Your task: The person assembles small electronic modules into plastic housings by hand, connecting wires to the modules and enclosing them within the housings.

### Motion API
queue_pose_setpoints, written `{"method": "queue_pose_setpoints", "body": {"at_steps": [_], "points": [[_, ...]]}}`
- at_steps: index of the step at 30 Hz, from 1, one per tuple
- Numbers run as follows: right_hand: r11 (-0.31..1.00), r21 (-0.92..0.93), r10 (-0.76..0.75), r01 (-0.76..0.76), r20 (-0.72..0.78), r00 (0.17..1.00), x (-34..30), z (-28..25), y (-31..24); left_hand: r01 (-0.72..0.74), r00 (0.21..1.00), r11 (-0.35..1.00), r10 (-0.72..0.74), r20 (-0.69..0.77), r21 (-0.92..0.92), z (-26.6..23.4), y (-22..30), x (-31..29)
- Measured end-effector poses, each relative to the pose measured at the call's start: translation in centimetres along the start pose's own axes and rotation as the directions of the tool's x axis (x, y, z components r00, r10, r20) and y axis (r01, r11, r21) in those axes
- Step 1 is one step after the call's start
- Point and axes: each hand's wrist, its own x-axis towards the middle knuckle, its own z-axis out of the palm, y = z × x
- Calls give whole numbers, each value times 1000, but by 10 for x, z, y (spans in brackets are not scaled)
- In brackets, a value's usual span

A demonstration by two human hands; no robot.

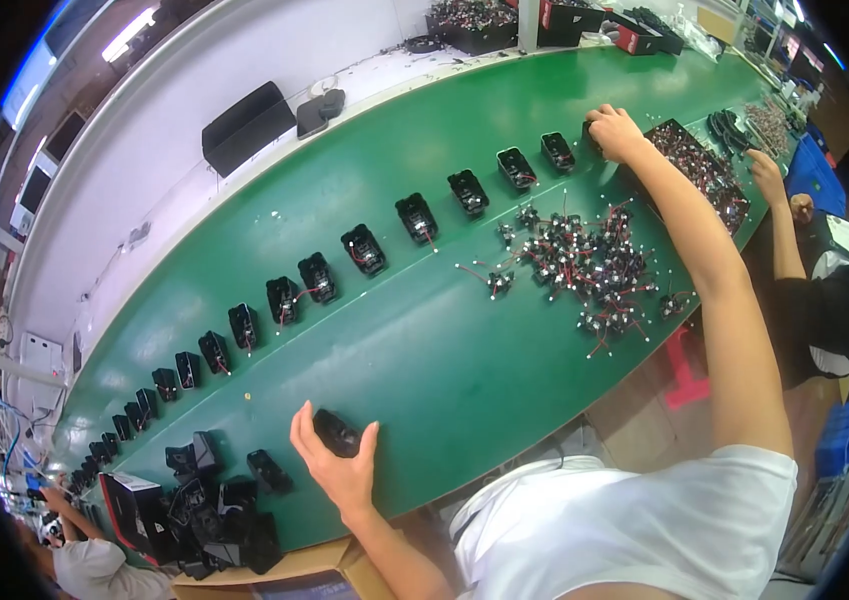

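My left hand (337, 470) is at the near side of the green table, its thumb and fingers round a small black plastic housing (336, 432). My right arm reaches far across to the right end of a row. There my right hand (614, 133) has its fingers closed on another black housing (591, 140), mostly hidden by the hand. Beside it in the row stand similar open housings, such as one black housing (557, 152) with small parts and red wires inside. Below the row lies a loose heap of small wired parts (594, 262).
A box full of small parts (696, 170) stands at the right, near a co-worker's hand (767, 178). At the lower left, black housings (209, 515) are piled beside a cardboard box (334, 570). A black bin (247, 128) sits on the ledge behind the green table (424, 370).
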Motion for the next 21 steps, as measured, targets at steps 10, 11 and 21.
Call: {"method": "queue_pose_setpoints", "body": {"at_steps": [10,11,21], "points": [[942,310,36,131,-479,877,-42,-58,-41,-57,991,998,54,124,19,0,9,5],[824,486,-64,291,-431,900,-47,-84,-71,-44,992,999,42,117,10,-4,0,2],[716,419,-554,558,-145,820,-131,-132,-209,23,975,1000,-21,223,-7,-2,28,-2]]}}
